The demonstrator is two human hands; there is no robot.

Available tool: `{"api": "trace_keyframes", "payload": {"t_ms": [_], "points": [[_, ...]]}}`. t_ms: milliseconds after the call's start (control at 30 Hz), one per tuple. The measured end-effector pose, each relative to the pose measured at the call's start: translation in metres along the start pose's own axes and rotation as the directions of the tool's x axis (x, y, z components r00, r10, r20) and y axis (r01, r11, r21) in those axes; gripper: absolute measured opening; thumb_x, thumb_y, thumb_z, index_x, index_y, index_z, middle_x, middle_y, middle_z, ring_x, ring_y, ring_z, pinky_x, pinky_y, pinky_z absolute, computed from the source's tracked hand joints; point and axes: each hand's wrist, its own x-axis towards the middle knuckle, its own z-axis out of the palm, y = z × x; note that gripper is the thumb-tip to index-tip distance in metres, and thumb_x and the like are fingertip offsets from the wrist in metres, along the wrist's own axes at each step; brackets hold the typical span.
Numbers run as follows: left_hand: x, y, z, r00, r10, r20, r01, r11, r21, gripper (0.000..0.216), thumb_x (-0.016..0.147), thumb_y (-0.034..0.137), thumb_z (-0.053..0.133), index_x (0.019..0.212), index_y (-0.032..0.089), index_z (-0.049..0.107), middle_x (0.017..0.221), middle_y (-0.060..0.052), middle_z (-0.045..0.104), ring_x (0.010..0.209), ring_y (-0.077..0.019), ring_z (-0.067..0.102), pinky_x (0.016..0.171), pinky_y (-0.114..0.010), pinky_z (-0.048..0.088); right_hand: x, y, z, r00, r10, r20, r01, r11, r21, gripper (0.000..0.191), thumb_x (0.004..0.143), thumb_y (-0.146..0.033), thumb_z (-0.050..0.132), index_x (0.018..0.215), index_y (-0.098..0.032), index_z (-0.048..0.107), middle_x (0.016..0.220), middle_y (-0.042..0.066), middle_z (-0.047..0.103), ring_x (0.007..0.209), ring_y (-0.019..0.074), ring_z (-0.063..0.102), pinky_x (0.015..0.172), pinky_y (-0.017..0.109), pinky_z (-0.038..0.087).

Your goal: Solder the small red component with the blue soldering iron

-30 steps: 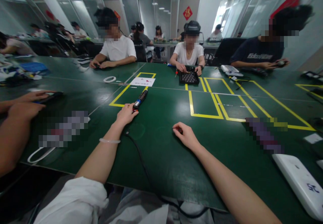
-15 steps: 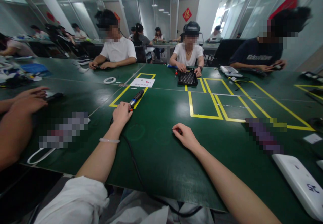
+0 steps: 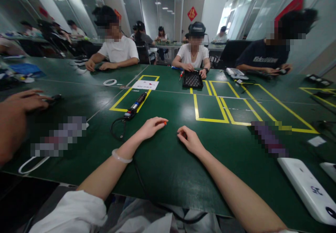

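My left hand is in front of me above the green table, thumb and fingers pinched together, with a small orange piece showing at the fingertips. Its exact kind is too small to tell. Close by to the right, my right hand is curled with its side toward the table. Something small and dark seems to show at its fingertips, but I cannot make it out. A black and blue electric screwdriver with a cable lies beyond my left hand, apart from it, across a yellow tape line.
A white paper and a white ring lie farther back. Across the table a person handles a black tray. Yellow tape marks off areas. A white power bank-like device sits at right. Another person's hand is at left.
My left hand has let go of the electric screwdriver, which now lies on the table, and has moved right toward my right hand. The right hand is almost still.
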Motion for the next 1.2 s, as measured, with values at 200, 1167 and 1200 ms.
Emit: {"api": "trace_keyframes", "payload": {"t_ms": [200,1167,1200], "points": [[-0.006,0.031,0.03,0.981,0.026,0.193,0.021,0.971,-0.239,0.041,0.086,0.034,0.054,0.123,0.017,0.056,0.098,-0.006,0.067,0.087,-0.0161,0.063,0.079,-0.029,0.048,-0.001,-0.001,0.001,0.999,-0.022,0.042,0.022,1.0,-0.009,0.031,0.082,-0.02,0.059,0.112,-0.022,0.052,0.089,0.001,0.061,0.077,0.0147,0.056,0.071,0.026,0.044],[-0.011,0.037,0.037,0.987,0.0,0.163,0.061,0.927,-0.369,0.029,0.086,0.039,0.056,0.097,0.013,0.06,0.08,-0.004,0.069,0.075,-0.0153,0.065,0.071,-0.027,0.049,-0.001,-0.006,-0.001,0.999,-0.04,0.019,0.039,0.996,0.08,0.013,0.086,-0.023,0.056,0.099,-0.02,0.055,0.085,0.001,0.062,0.075,0.014,0.058,0.069,0.025,0.044],[-0.01,0.036,0.037,0.985,0.007,0.173,0.06,0.925,-0.375,0.03,0.086,0.041,0.055,0.097,0.013,0.06,0.081,-0.005,0.069,0.075,-0.0154,0.065,0.072,-0.027,0.05,-0.001,-0.006,-0.001,0.999,-0.039,0.017,0.038,0.997,0.064,0.012,0.087,-0.022,0.055,0.099,-0.02,0.055,0.086,0.002,0.062,0.076,0.0143,0.058,0.069,0.026,0.044]]}}
